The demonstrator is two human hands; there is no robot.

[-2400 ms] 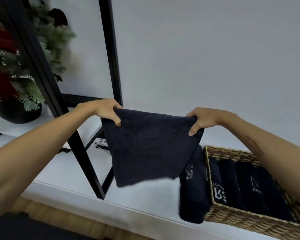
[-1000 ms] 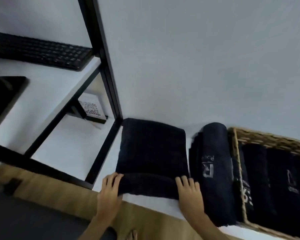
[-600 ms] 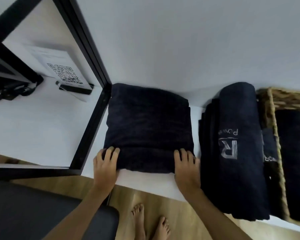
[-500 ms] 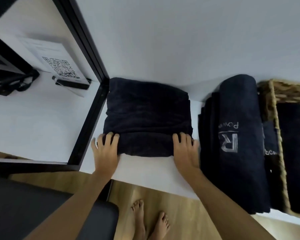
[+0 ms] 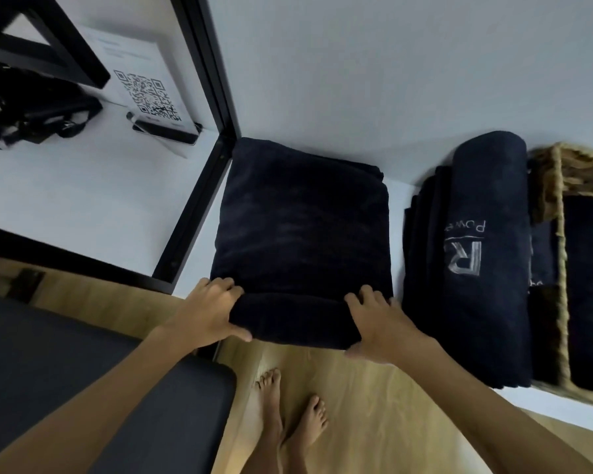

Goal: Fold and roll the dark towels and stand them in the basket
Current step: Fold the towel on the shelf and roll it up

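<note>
A dark folded towel [image 5: 302,230] lies flat on the white bench [image 5: 83,200], just in front of both hands. Its near edge is already turned up into a fat little roll [image 5: 293,318]. The left hand [image 5: 209,311] grips the left end of that roll, with fingers curled over the top and the thumb under it. The right hand [image 5: 374,325] grips the right end the same way.

The towel looks soft, thick and floppy, so it should be light but squashy. It will bend and sag in the middle if only one end is pushed. I think the best place to hold it is right where the hands are now, at the two ends of the roll, pressing down a bit so the roll stays tight and even. Let go, and it may spring open.

Just to the right of the right hand lies a rolled towel with a pale "R" [image 5: 486,254]. Past that is the wicker basket [image 5: 558,302], with more dark towels [image 5: 589,295] inside it.
</note>
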